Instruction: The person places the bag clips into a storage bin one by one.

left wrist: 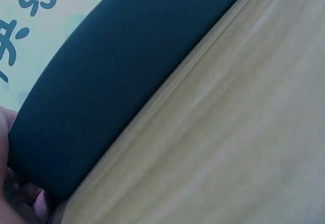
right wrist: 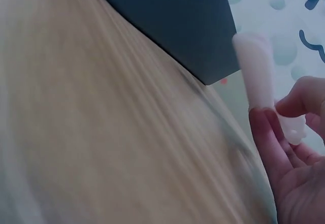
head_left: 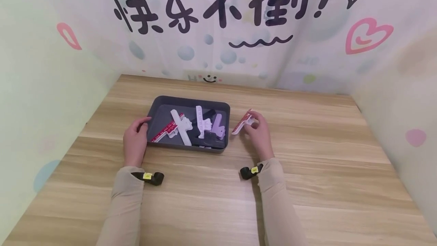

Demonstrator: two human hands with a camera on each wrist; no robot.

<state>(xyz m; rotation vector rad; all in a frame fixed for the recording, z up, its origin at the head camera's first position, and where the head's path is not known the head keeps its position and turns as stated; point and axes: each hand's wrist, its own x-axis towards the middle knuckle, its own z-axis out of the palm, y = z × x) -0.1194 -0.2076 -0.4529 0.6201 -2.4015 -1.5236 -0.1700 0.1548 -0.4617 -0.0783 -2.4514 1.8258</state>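
Note:
A dark grey rectangular tray [head_left: 159, 115] stands on the table, with several clips lying jumbled in it. My left hand [head_left: 134, 141] grips the tray's left side, fingers and thumb at its wall. To the right of the tray, my right hand [head_left: 260, 136] pinches a red and white ruler clip [head_left: 241, 123] between thumb and fingers, tilted. The right wrist view shows that clip's pale back [right wrist: 258, 71]. Inside the tray are a red ruler clip [head_left: 167, 130], a white clip [head_left: 181, 126], a white-and-purple ruler clip [head_left: 199, 120], a purple clip [head_left: 217, 126] and black clips [head_left: 209, 139].
The wood-grain table [head_left: 201, 200] reaches to a printed cloth backdrop [head_left: 211, 60] at the back, with cloth walls at both sides. Black wrist cameras [head_left: 157, 178] are strapped over both sleeves.

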